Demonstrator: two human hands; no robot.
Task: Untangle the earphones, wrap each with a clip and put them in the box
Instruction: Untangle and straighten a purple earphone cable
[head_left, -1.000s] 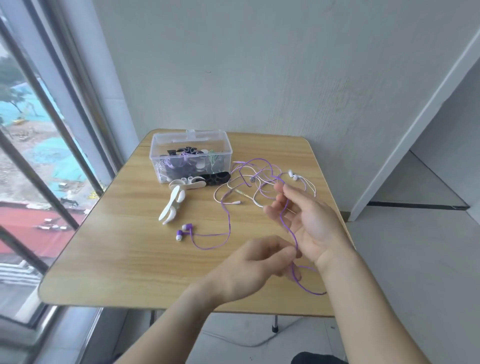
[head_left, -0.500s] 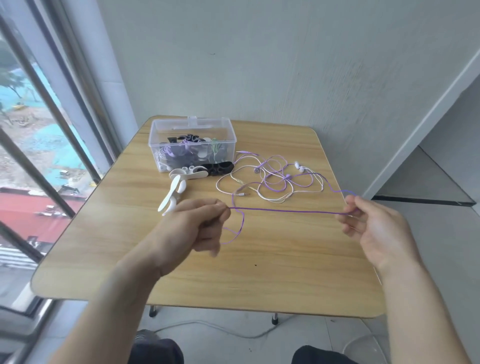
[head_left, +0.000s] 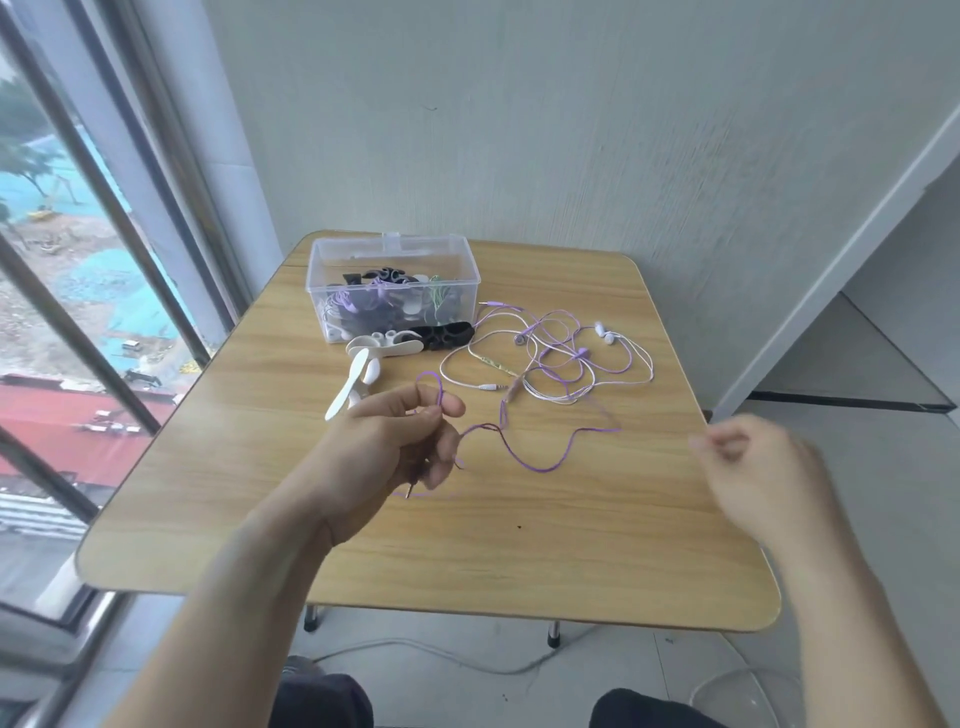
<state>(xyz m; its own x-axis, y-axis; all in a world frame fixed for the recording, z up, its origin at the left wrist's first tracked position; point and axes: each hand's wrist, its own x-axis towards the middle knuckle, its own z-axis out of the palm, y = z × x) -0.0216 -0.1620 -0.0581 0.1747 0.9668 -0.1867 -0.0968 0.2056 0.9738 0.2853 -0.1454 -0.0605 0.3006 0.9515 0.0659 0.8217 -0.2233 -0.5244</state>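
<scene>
Left hand (head_left: 387, 441): grip pinching looped purple earphone cable (head_left: 540, 464) above table (head_left: 467, 545). Right hand (head_left: 753, 467): blurred, loosely curled, grasping nothing visible. Box (head_left: 392, 283) behind.

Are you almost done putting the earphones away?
Not yet. Some wrapped ones already sit in the clear box. The left hand holds the purple earphone cord, not wrapped yet. A white and purple tangle waits on the table, with the white clips unused.
</scene>
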